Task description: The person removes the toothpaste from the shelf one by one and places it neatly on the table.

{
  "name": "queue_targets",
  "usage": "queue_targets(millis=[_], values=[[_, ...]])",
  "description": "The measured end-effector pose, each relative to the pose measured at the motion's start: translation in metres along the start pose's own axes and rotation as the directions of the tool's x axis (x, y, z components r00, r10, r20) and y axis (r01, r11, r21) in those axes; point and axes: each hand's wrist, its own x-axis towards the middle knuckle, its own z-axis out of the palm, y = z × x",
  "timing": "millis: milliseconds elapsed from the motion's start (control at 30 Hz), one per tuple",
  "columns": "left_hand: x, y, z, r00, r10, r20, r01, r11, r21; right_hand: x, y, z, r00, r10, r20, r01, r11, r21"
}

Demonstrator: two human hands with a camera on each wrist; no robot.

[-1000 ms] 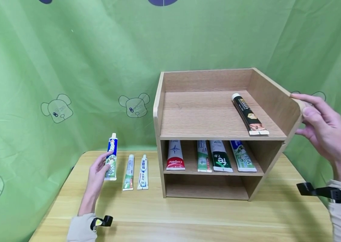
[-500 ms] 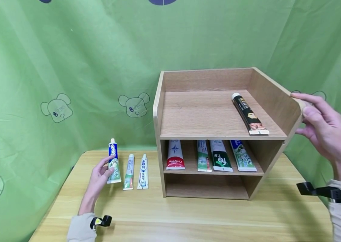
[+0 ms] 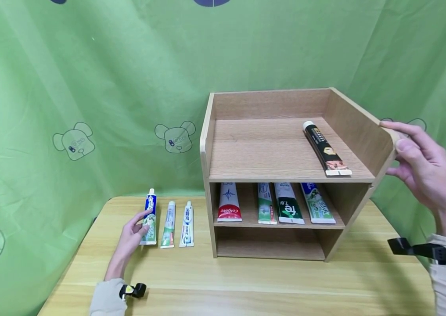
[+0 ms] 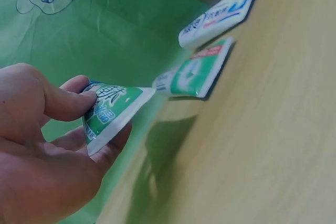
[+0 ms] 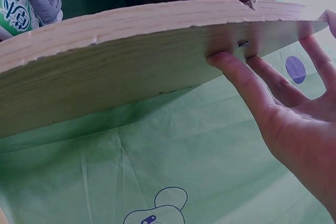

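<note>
Thumb and fingers of the left hand [image 3: 131,235] pinched a blue-and-green plastic toothpaste tube [image 3: 152,223] in the head view. It was near the back left corner of the pale wood-grain table [image 3: 262,285], its long axis running from the white cap [image 3: 151,191] at the table's back edge toward the front edge. Just to its right, roughly parallel, lay a slim green-and-white plastic tube [image 3: 169,225], then a white-and-blue plastic tube [image 3: 187,225]; farther right stood a three-tiered wood-grain shelf [image 3: 270,180]. On its top tier a black plastic tube [image 3: 326,151] lay near the right side, crimp at the front edge; four more tubes [image 3: 288,206] lay on the middle tier. The right hand [image 3: 424,162] was well apart from the pinched tube, at the shelf's upper right front corner, so the left was much the nearer.

From the left wrist, the thumb lay on the tube's printed face with fingers behind it. The crimped end pointed toward the camera, its shadow [image 4: 163,150] falling apart from it, which suggested a raised tube.

From the right wrist, the right hand's straight fingers touched the side panel's outer face, grasping no tube; the thumb's place was hard to tell.
</note>
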Motion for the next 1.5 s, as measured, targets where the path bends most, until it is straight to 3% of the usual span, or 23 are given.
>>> queue_targets(millis=[200,667,867,1167,1500], values=[[0.000,-0.008,0.001,1.000,-0.031,0.001,0.031,0.999,0.014,0.000,0.000,0.001,1.000,-0.002,0.010,0.002,1.000,0.013],[0.002,-0.019,0.002,0.999,-0.032,0.003,0.031,0.990,0.136,0.002,-0.001,0.003,1.000,0.006,0.016,-0.007,1.000,0.012],[0.006,-0.020,0.006,1.000,0.016,-0.015,-0.012,0.968,0.250,0.004,-0.001,0.003,1.000,0.013,0.014,-0.013,1.000,0.001],[0.010,-0.020,0.010,1.000,0.015,0.000,-0.014,0.929,0.369,0.002,-0.002,0.002,1.000,0.003,0.017,-0.004,1.000,0.025],[0.008,-0.016,0.013,1.000,0.015,-0.025,-0.003,0.909,0.416,0.000,-0.001,0.000,1.000,0.008,0.016,-0.008,1.000,0.014]])
